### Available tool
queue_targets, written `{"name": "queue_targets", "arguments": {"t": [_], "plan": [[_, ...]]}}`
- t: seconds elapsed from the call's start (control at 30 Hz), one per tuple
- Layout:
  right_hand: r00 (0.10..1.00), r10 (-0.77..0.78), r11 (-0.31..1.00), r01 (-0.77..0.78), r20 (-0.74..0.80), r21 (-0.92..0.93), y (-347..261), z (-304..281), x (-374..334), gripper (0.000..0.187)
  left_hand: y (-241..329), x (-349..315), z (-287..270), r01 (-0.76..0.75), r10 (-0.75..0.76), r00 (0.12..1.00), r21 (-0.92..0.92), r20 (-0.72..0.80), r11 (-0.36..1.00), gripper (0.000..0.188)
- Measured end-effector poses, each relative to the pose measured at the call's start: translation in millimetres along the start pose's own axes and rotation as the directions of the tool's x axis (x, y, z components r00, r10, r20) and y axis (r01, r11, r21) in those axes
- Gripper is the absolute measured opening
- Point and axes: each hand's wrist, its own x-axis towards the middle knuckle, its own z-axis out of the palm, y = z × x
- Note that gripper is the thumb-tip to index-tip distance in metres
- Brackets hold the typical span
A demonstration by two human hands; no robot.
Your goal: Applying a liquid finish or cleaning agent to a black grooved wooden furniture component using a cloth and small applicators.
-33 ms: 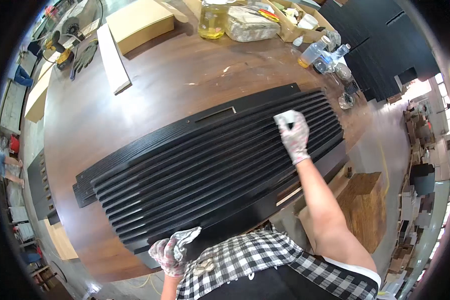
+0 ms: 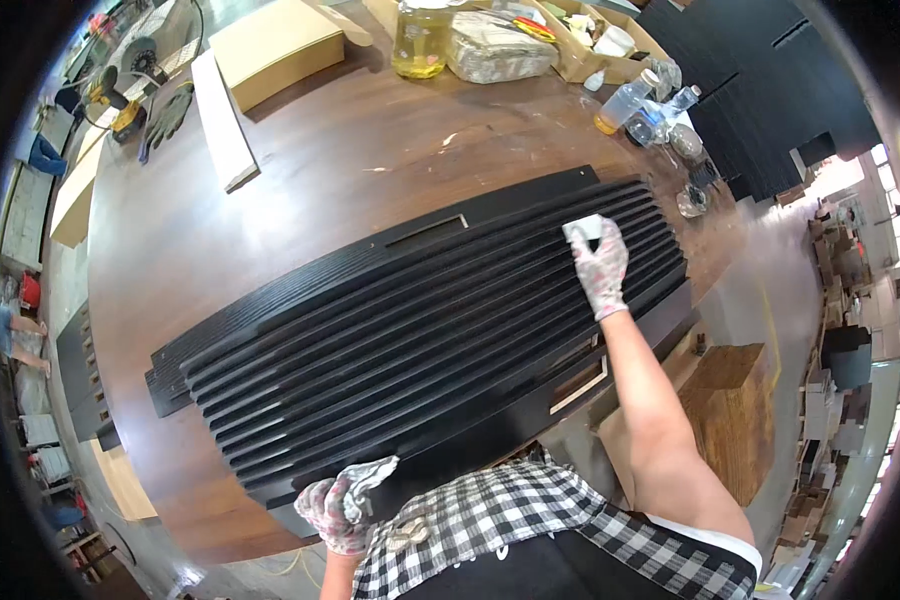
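A black ribbed panel (image 2: 420, 310) with parallel ridges lies slanted across the brown table (image 2: 350, 130). My right hand (image 2: 602, 268), in a white patterned glove, pinches a small flat white pad (image 2: 583, 229) on the ridges near the panel's right end. At the near left corner, my left hand (image 2: 332, 515), gloved the same way, is closed round a crumpled whitish cloth (image 2: 368, 476). Beneath the ribbed panel, a flat black board (image 2: 300, 290) with a rectangular slot sticks out along the far side. Another slotted black part (image 2: 530, 420) shows along the near side.
Farther back stand a jar of yellow liquid (image 2: 420, 45), a wrapped bundle (image 2: 500, 50), a cardboard box (image 2: 570, 65) of odds and ends and clear bottles (image 2: 625, 105). A white strip (image 2: 222, 120), a cordless drill (image 2: 125, 115) and a grey glove (image 2: 173, 112) lie at the far left.
My right hand has slid a little to the right along the ridges with the white pad. My left hand, with the cloth, stays nearly where it was.
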Motion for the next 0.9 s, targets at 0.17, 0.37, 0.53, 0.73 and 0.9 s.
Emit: {"name": "queue_targets", "arguments": {"t": [0.17,0.37,0.53,0.73,0.9], "plan": [[0.984,-0.178,0.98,0.176,0.015,0.093,-22.4,9.6,-19.5,0.021,-0.6,-2.3,4.5,0.037,-0.034,0.999,0.124,-0.021,0.992,0.029],[0.994,-0.097,0.991,0.092,0.041,0.101,27.6,-4.4,8.9,0.024,-2.2,-2.8,1.2,0.013,-0.005,0.999,0.215,-0.038,0.977,0.031],[0.981,0.157,0.987,-0.16,-0.117,-0.017,137.4,-63.6,81.5,0.028,25.4,23.2,-12.1,-0.004,-0.001,1.0,0.216,0.022,0.976,0.021],[0.928,0.266,0.943,-0.307,-0.262,-0.129,192.5,-77.6,119.5,0.029,22.0,22.6,-12.3,-0.024,0.021,1.0,0.228,0.017,0.973,0.024],[0.955,0.189,0.97,-0.218,-0.23,-0.106,149.3,-64.5,90.9,0.029,28.7,30.6,-15.1,-0.049,0.048,0.999,0.208,0.011,0.977,0.023]]}}
